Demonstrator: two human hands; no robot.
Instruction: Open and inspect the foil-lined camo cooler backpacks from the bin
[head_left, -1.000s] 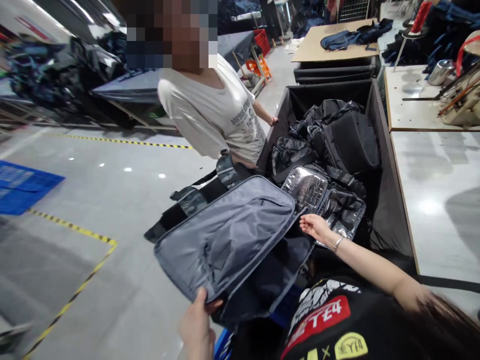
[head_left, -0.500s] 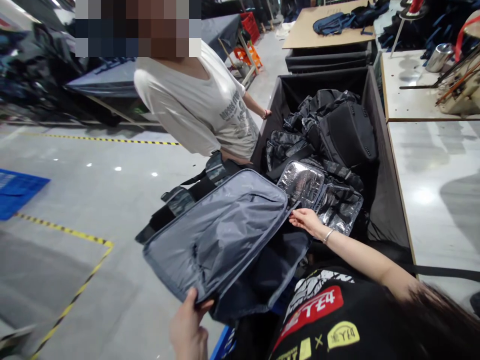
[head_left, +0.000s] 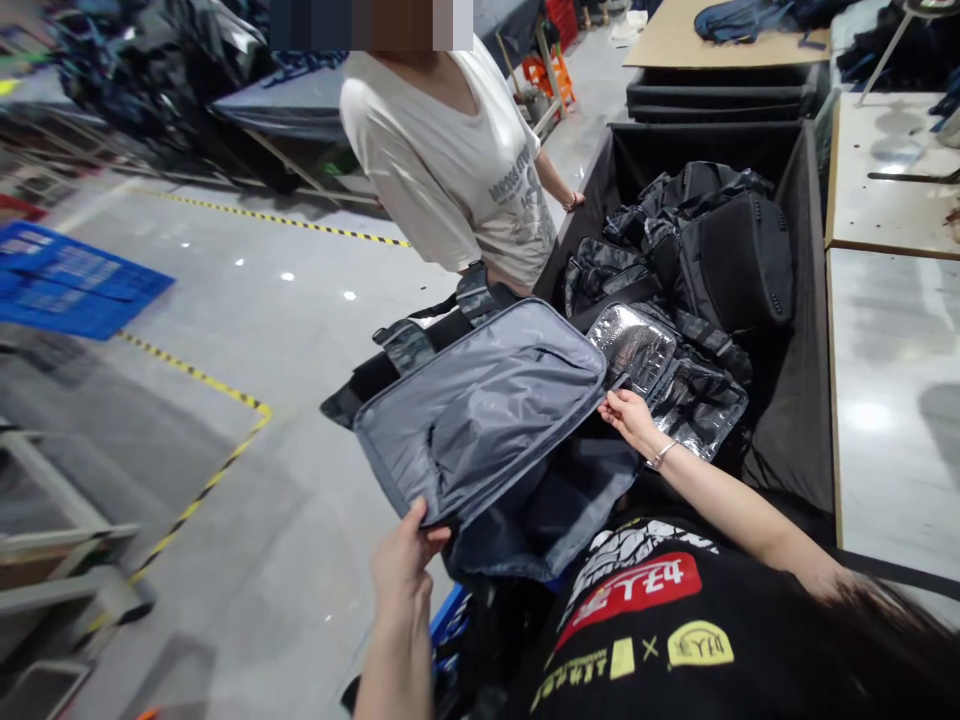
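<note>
An open bag (head_left: 480,410) with grey lining and camouflage straps lies across the near corner of a black fabric bin (head_left: 806,300). My left hand (head_left: 405,560) grips the near corner of its grey flap, thumb on top. My right hand (head_left: 628,418), a bracelet on the wrist, pinches the flap's far right corner at the zipper edge. A silvery lined pouch (head_left: 634,345) lies in the bin just beyond my right hand.
A person in a white T-shirt (head_left: 457,160) stands close behind the bag, one hand on the bin's rim. More black and camouflage bags (head_left: 720,240) fill the bin. Pale worktables (head_left: 892,380) run along the right. A blue crate (head_left: 75,285) lies on the floor at left.
My right hand has moved from beside the silvery pouch onto the flap's corner. My left hand keeps its hold. The view has shifted downward and to the left.
</note>
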